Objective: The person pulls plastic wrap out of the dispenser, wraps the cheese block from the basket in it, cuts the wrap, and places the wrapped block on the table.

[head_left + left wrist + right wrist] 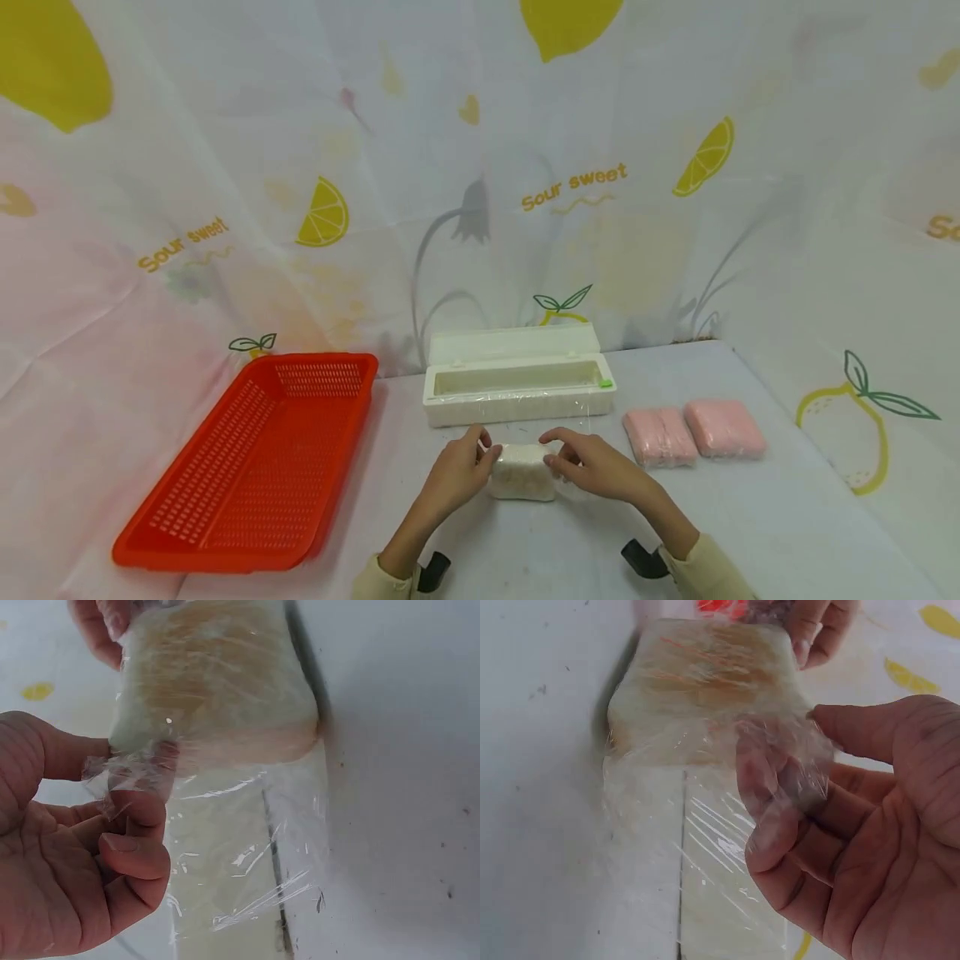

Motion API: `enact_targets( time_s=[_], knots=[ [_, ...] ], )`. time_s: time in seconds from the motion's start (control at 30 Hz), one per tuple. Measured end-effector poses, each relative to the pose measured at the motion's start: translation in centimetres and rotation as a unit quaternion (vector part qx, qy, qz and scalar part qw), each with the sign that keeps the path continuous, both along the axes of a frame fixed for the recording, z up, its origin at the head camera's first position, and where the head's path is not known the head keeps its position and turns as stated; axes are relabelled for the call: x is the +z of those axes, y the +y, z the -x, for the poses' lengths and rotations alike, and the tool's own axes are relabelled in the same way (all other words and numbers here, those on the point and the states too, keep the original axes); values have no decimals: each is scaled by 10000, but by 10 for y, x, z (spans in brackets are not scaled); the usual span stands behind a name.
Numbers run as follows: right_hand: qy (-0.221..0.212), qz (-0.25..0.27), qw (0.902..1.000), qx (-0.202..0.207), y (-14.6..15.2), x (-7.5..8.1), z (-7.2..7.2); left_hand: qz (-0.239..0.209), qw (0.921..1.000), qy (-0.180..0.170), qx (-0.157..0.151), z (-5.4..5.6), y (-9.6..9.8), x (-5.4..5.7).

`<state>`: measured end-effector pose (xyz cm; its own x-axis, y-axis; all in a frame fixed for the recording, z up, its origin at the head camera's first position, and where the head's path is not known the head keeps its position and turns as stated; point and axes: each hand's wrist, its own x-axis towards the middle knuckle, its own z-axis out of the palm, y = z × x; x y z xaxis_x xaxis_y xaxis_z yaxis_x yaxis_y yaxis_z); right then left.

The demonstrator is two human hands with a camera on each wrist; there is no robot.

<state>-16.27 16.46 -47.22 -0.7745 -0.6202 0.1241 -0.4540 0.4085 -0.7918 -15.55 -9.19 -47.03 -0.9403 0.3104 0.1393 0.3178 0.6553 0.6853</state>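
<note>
A white bread-like block [522, 477] with a brownish top lies on the table under clear cling film. In the left wrist view, the film [244, 862] stretches past the block's edge and crumples at the fingers. My left hand [459, 468] is at the block's left side and pinches a bunched bit of film between thumb and finger. At the right side, my right hand [594, 465] pinches another gathered part of the film [810, 761], its other fingers curled behind. Part of the block's surface is blurred by the film's folds and glare.
Behind the block stands a white cling film box [517, 408], its lid raised, with a green tab at the right end. Two wrapped pink blocks [660, 437] lie to the right. A red perforated basket [330, 500] sits at the left. A printed cloth [450, 125] hangs behind.
</note>
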Motion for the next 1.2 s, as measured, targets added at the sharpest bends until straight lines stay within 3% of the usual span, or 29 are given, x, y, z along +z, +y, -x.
enact_targets(
  time_s=[0.47,0.73,0.97,1.2],
  knots=[
    [458,-20,9949,-902,-11,0,34,237,9979,522,299,31,8,-2],
    [745,-108,9839,-1620,-18,-11,51,-25,9957,806,455,47,14,-10],
    [716,-12,9720,-2237,-26,-22,58,52,9945,652,824,57,21,-20],
    [637,39,9736,-2190,-23,-24,61,-4,9943,542,923,61,22,-20]
  ],
)
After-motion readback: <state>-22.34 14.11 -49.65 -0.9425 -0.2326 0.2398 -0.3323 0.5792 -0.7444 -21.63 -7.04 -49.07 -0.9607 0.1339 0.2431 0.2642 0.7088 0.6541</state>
